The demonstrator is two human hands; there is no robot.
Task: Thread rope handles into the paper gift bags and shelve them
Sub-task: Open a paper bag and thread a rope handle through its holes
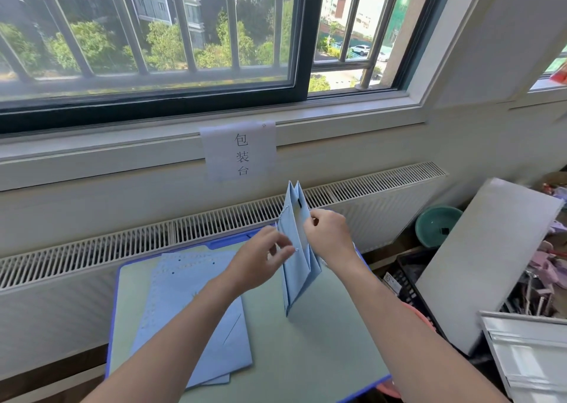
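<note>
A light blue paper gift bag (299,276) stands upright and folded flat on the green table top (322,350), its top edge toward the window. My left hand (260,260) pinches the bag's left side near the top, where a thin twisted rope (283,215) runs along the edge. My right hand (329,233) pinches the bag's right panel just below a dark rope tip (299,203) at a hole. A stack of flat blue bags (190,310) lies on the table to the left.
The table has a blue rim (112,319) and stands against a white radiator (122,243) under a window. A paper sign (241,152) hangs on the sill. To the right are a white board (487,264), a teal bowl (437,224), a black crate (405,283) and clutter.
</note>
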